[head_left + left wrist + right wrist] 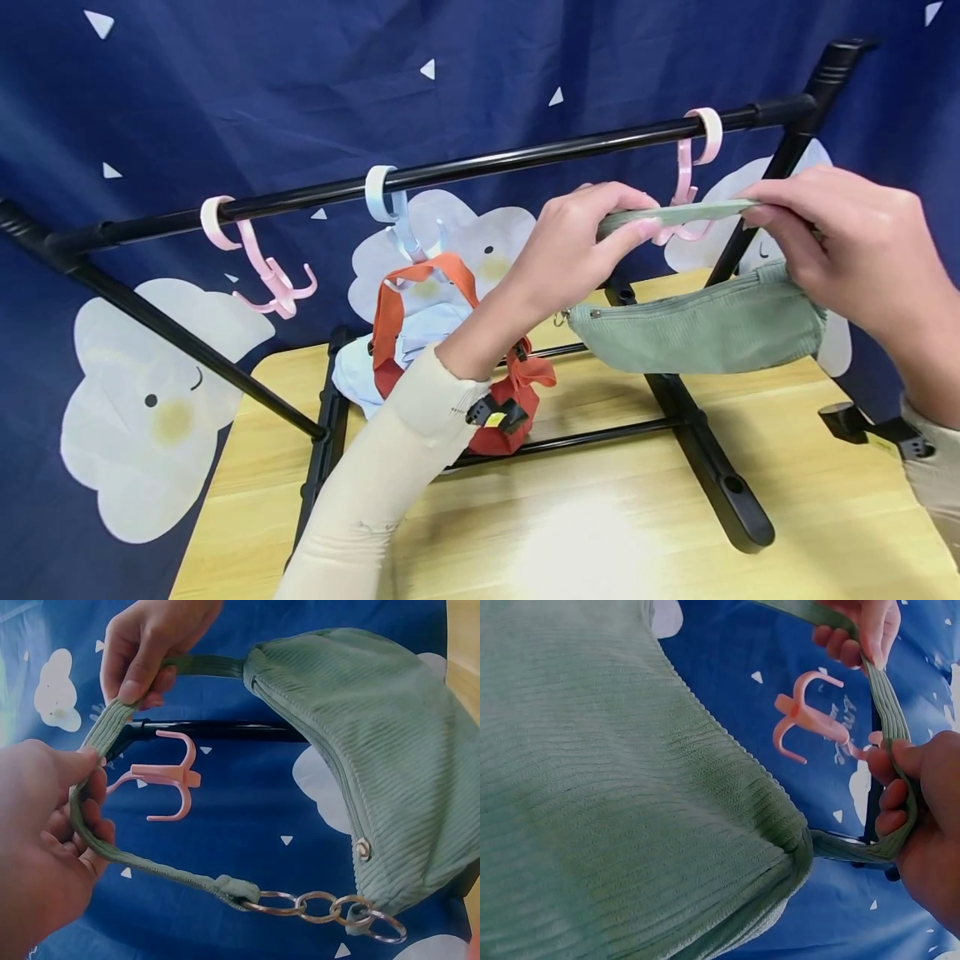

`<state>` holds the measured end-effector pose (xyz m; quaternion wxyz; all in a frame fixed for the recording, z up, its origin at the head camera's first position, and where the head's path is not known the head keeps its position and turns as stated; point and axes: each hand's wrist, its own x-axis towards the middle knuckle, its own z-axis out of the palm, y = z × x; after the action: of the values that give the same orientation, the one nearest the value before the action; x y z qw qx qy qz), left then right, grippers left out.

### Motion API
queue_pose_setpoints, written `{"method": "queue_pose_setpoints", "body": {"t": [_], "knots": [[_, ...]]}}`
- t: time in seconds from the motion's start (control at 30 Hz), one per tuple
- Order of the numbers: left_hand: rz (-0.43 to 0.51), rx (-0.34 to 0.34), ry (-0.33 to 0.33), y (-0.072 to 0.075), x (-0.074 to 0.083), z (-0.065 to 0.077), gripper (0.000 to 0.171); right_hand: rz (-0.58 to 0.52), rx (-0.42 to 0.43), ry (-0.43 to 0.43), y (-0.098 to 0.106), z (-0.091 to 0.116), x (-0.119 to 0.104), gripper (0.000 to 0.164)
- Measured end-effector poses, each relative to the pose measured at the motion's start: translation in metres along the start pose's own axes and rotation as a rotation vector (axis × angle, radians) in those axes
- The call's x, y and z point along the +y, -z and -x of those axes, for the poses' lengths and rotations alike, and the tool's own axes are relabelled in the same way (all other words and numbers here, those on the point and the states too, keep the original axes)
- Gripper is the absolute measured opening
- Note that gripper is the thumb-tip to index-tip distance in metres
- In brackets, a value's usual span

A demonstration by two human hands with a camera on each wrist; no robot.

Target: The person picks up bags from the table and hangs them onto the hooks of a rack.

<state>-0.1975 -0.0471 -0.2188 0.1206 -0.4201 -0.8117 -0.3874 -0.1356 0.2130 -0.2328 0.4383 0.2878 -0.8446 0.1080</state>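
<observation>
A pale green corduroy shoulder bag hangs by its strap from both hands, its zipper closed along the top edge. My left hand pinches the strap between thumb and fingers, left of the right-hand pink hook. On the other side of that hook, my right hand grips the strap, with a stretch pulled straight between the hands. Metal chain links join one strap end to the bag, as the left wrist view shows. Behind the strap, the hook is partly covered.
A black rack bar crosses the view, also bearing a blue hook and another pink hook. From the blue hook hangs a light blue bag with orange-red straps. The rack's black foot stands on a wooden table.
</observation>
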Motion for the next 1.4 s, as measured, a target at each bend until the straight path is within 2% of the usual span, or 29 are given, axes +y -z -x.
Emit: {"method": "queue_pose_setpoints", "body": {"t": [0.1, 0.37, 0.53, 0.6, 0.77, 1.03, 1.4], "knots": [[-0.004, -0.020, 0.024, 0.001, 0.001, -0.003, 0.022, 0.002, 0.006, -0.020, -0.001, 0.001, 0.002, 0.064], [-0.001, -0.015, 0.064, 0.000, -0.004, -0.006, 0.025, -0.021, 0.029, -0.040, -0.010, -0.001, 0.010, 0.054], [-0.002, -0.038, 0.096, -0.001, -0.006, -0.008, 0.027, -0.032, 0.036, -0.073, -0.013, 0.000, 0.012, 0.023], [-0.005, -0.042, 0.103, -0.001, -0.007, -0.009, 0.027, -0.034, 0.037, -0.087, -0.014, 0.000, 0.012, 0.016], [-0.018, -0.035, 0.101, -0.004, -0.009, -0.009, 0.027, -0.038, 0.040, -0.112, -0.017, -0.001, 0.013, 0.022], [-0.022, -0.040, 0.102, -0.008, -0.013, -0.008, 0.029, -0.061, 0.062, -0.128, -0.023, 0.004, 0.015, 0.020], [-0.020, -0.050, 0.105, -0.014, -0.021, -0.005, 0.028, -0.058, 0.048, -0.142, -0.032, 0.011, 0.017, 0.021]]}}
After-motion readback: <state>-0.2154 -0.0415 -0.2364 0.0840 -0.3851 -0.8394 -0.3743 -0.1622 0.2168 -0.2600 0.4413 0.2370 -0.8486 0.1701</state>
